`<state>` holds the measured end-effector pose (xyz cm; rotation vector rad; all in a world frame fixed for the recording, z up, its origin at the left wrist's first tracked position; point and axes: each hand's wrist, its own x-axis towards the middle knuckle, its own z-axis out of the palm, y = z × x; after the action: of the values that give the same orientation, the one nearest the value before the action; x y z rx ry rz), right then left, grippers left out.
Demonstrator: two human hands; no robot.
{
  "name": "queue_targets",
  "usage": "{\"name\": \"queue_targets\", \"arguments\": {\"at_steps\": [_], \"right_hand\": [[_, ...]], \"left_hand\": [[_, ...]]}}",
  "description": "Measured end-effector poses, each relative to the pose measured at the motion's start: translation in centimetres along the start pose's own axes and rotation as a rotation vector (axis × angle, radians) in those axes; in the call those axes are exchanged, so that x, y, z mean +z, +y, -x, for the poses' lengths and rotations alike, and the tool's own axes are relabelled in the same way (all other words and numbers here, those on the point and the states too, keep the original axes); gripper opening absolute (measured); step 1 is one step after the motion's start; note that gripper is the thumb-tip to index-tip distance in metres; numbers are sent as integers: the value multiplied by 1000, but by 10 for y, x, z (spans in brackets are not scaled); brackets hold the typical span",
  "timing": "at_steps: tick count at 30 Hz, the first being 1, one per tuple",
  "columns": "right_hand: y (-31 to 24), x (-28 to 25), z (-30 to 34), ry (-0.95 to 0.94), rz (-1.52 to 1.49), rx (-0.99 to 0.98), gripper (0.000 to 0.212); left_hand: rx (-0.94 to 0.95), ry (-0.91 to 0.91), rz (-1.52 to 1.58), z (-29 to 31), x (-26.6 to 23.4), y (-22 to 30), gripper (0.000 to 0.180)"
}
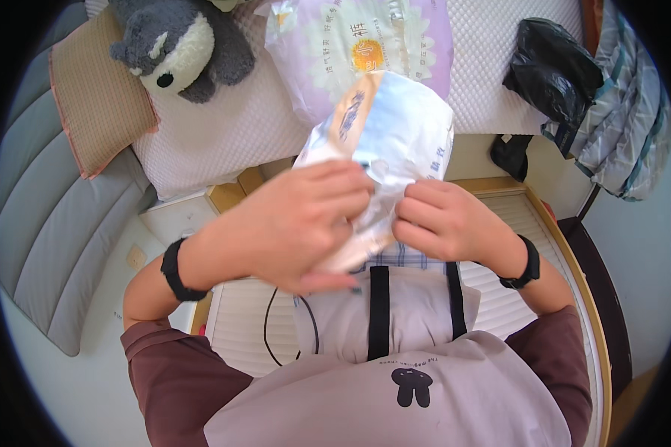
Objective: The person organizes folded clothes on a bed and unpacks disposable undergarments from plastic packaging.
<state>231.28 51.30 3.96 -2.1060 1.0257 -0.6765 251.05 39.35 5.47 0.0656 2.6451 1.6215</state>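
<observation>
A glossy white and pale blue plastic package [410, 119] with a tan stripe is tilted up in front of me, over my lap. My right hand [443, 223] is closed on its near right side, the fingertips pinching the film. On the package's left side lies my left hand [298, 216], slightly blurred, with its fingers curled against the film and its thumb stretched toward me. The film between the two hands is creased. Whether it is torn there, I cannot tell.
Behind the package, a large lilac plastic pack [306, 67] rests on a white quilted bed [209, 141]. A grey plush toy [183, 56] and a checked cushion [101, 97] are at the left. To the right are a black plastic bag [555, 74] and a hanging grey-and-white cloth [630, 112].
</observation>
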Motion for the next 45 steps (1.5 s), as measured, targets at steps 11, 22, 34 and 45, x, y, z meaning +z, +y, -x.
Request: {"name": "queue_targets", "arguments": {"at_steps": [11,22,34,45], "right_hand": [[-87,-86,-27,-77,-112,127,30],[-164,-179,-61,252,154,82,30],[-240,-154,-67,128,-137,-160,23],[-269,-165,-35,0,472,-369,44]], "left_hand": [[176,106,-89,20,-33,120,36],[273,287,-342,45,-99,238,25],[281,419,-464,34,-88,274,17],[102,67,-571,63,-89,317,36]]}}
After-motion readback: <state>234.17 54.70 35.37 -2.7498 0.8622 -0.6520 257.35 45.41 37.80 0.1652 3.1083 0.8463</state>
